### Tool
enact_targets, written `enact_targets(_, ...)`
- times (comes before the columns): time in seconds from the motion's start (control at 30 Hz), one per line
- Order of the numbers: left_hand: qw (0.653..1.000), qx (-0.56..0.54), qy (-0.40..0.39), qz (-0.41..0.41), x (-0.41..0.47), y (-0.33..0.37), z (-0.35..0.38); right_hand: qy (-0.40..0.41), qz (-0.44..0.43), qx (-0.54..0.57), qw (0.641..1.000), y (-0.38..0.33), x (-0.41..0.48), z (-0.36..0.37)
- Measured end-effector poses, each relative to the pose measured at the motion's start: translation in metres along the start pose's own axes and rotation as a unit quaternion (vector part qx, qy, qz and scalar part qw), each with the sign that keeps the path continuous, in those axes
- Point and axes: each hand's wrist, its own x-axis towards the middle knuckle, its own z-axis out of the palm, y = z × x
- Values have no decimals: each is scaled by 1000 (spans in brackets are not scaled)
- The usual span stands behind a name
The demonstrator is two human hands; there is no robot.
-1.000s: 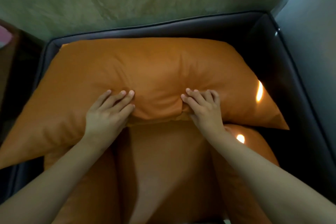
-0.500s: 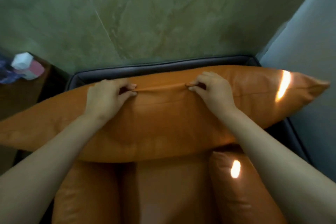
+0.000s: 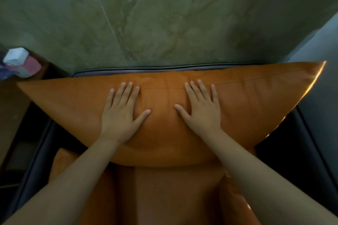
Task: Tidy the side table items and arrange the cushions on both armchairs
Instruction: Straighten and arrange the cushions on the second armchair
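A large orange cushion stands against the back of a dark armchair, its corners reaching past both armrests. My left hand lies flat on the cushion's front, fingers straight and spread. My right hand presses flat beside it, a short gap between the thumbs. Below the cushion lies the orange seat, with another orange cushion along its right side.
A brown side table stands left of the armchair, with a white and pink box and a blue patterned item at its far end. A green marbled wall rises behind. A grey wall closes the right side.
Both hands let go of the cushion's top seam and now lie flat on its front. The cushion has been stood up against the chair back.
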Motion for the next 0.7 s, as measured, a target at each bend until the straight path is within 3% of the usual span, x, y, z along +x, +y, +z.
enact_targets(0.7, 999, -15, 29, -2, 65, -13, 41, 67, 3, 13, 998, 4, 60, 50)
